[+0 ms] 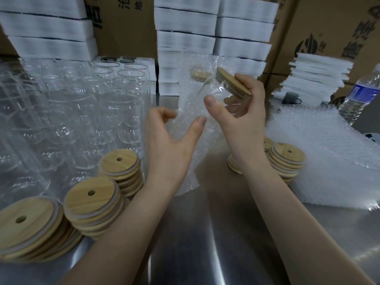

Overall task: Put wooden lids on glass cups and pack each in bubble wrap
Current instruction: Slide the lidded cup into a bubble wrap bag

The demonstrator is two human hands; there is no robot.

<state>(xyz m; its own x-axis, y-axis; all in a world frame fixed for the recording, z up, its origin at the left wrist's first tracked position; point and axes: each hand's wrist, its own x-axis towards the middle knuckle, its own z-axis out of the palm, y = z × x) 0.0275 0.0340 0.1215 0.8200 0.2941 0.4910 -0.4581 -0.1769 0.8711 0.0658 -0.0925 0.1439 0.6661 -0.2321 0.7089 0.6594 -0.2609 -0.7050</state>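
Head view shows the right hand [244, 112] holding a glass cup [220, 93] tilted in the air above the middle of the steel tabletop [205, 233], with the fingers curled over its wooden lid [230, 79] and the thumb on the glass. The left hand [170, 138] has curled fingers and its thumb against the bubble wrap bag [194, 159], gripping it beside the cup. How far the cup sits inside the bag is hard to tell through the clear film.

The main risk is the grip itself. Much of the hold is on the lid, so if the lid is only pressed in, the glass could slide free and hit the hard steel. The limp bag could also fold shut or snag the rim. A wide swing could knock the rows of empty cups [82, 103] at the left edge or the lid stacks [92, 198] near the front.
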